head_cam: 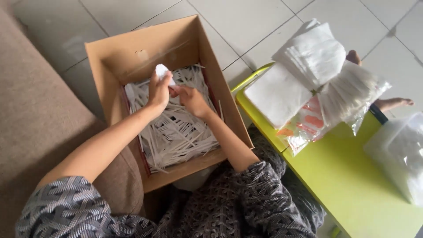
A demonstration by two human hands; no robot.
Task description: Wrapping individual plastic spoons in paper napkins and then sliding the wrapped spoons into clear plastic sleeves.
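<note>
- A brown sofa cushion fills the left edge of the frame, with grey floor tiles across the top.
- An open cardboard box stands left of centre, its near wall resting against the person's lap; it is filled with a loose heap of white plastic forks.
- The left hand reaches into the box from the lower left, its patterned sleeve pushed up at the elbow. Its fingers are curled together around a small white folded piece, which sticks up above the fingertips in the upper middle of the box, just over the heap. What the piece is made of cannot be told.
- The right hand comes in from the lower centre and lies just right of the left hand, touching it or almost so. Its fingertips point left toward the lower end of the white piece and look bunched together; whether they pinch the piece or something thin beneath it is hidden by the left hand.
- Both hands hover just above the forks, near the far wall of the box.
- Right of the box, a lime-green table runs from the centre to the lower right corner.
- On its upper end lies a stack of white paper napkins, with further napkins in a clear plastic bag beside it.
- At the right edge rests another clear bag of white items.
- A bare foot shows beyond the table at the right.
</note>
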